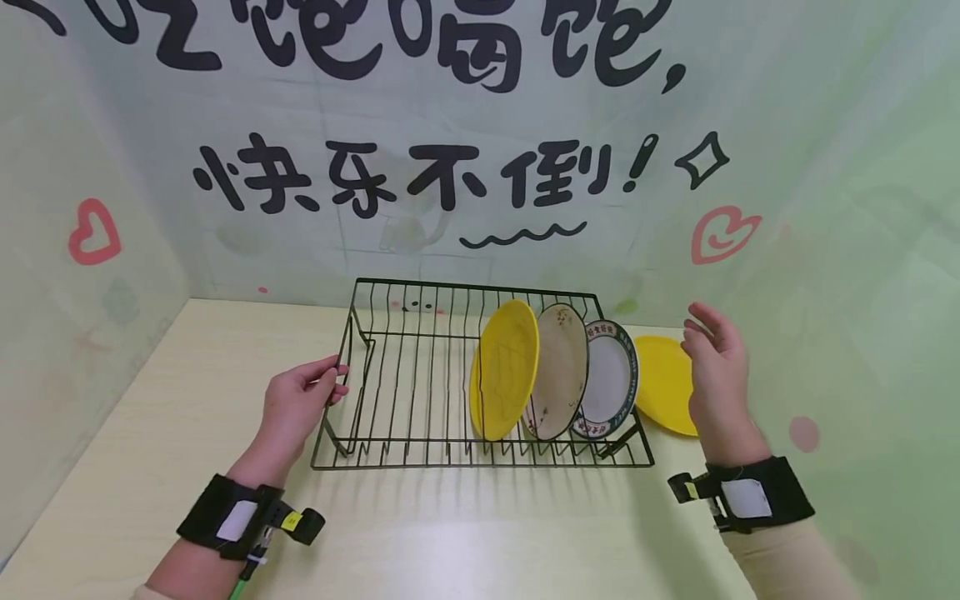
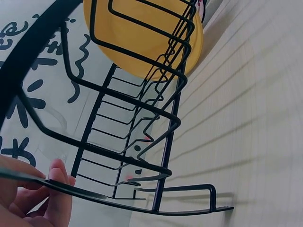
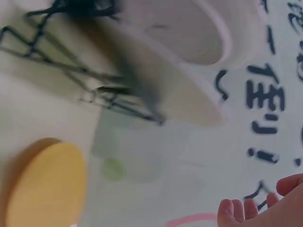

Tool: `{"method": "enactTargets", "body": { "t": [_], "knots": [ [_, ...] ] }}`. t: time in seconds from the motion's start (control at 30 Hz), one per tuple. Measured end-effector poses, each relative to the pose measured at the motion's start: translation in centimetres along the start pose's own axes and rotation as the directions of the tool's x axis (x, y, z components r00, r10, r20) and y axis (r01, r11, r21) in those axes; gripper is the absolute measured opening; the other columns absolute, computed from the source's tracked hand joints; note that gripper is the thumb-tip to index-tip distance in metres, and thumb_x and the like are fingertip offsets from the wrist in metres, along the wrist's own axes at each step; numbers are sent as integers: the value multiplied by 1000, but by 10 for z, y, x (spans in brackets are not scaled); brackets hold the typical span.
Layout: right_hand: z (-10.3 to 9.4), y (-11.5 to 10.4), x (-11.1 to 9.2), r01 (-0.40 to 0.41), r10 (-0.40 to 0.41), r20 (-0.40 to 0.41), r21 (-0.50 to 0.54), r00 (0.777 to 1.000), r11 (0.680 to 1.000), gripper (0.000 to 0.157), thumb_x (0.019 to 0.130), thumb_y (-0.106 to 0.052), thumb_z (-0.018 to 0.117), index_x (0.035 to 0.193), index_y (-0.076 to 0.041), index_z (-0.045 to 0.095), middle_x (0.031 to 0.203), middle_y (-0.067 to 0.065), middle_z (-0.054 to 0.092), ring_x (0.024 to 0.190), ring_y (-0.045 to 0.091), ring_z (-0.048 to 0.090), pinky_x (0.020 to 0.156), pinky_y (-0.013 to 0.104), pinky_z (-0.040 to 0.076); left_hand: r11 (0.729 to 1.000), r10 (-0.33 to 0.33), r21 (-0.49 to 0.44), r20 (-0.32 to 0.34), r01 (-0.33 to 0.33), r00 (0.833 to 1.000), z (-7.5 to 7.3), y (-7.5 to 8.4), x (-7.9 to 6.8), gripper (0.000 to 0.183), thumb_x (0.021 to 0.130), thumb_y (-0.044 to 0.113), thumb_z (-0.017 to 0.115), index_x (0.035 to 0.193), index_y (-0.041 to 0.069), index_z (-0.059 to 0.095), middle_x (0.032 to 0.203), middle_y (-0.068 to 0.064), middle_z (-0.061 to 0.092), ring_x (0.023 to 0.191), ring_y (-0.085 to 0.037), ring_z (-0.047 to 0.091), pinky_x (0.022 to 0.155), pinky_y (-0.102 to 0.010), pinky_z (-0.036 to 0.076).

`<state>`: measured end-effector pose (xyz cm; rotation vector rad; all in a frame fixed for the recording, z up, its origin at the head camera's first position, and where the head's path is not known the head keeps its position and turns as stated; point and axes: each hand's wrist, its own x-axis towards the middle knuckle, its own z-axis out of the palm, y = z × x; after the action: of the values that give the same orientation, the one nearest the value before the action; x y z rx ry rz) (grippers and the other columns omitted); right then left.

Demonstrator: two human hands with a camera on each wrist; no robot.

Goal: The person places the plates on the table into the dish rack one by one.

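Observation:
A black wire dish rack (image 1: pixel 408 440) stands on the table, and my left hand (image 1: pixel 296 404) grips its left side bar between thumb and fingers. The left wrist view shows that hand (image 2: pixel 35 203) at the bar too. In the rack's right half lean a yellow plate (image 1: pixel 510 371) with another yellow edge behind it, a beige flowered plate (image 1: pixel 558 367) and a white plate with a patterned dark rim (image 1: pixel 606 379). Right of the rack is another yellow plate (image 1: pixel 660 383), partly hidden by my right hand (image 1: pixel 720 387). That hand is raised with loosely bent fingers, holding nothing.
Behind the rack rises a pale wall sheet (image 1: pixel 420 242) with large dark lettering, and a greenish sheet (image 1: pixel 862 333) closes the right side. The light wooden table (image 1: pixel 450 533) extends in front of the rack and to its left.

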<state>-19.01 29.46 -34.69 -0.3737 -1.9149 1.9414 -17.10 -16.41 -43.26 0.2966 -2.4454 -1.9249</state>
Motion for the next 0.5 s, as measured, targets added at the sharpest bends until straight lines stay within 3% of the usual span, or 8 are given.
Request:
{"method": "enactTargets", "body": {
  "t": [0.23, 0.33, 0.5],
  "knots": [
    [-24, 50, 10, -183, 166, -170, -89, 971, 979, 38, 99, -15, 44, 136, -19, 49, 143, -1, 43, 125, 17, 42, 111, 39, 33, 1000, -6, 2, 7, 5, 1000, -2, -1, 0, 41, 99, 14, 47, 137, 0, 47, 126, -21, 58, 82, -4, 65, 77, -16, 53],
    [-32, 66, 10, -256, 231, -200, -113, 952, 960, 39, 100, -17, 42, 138, -20, 46, 146, -1, 39, 127, 17, 39, 112, 38, 32, 1000, -5, 1, 11, 5, 1000, -2, -1, 0, 41, 99, 14, 47, 138, 0, 46, 126, -22, 58, 81, -2, 65, 79, -18, 54],
    [-42, 85, 10, -289, 252, -227, -148, 941, 946, 41, 99, -16, 40, 140, -18, 45, 147, 1, 37, 123, 17, 39, 110, 34, 33, 1000, -8, -6, 10, 8, 1000, -2, -1, 0, 41, 99, 13, 47, 138, 0, 47, 125, -22, 58, 79, 1, 63, 79, -18, 54]
  ]
}}
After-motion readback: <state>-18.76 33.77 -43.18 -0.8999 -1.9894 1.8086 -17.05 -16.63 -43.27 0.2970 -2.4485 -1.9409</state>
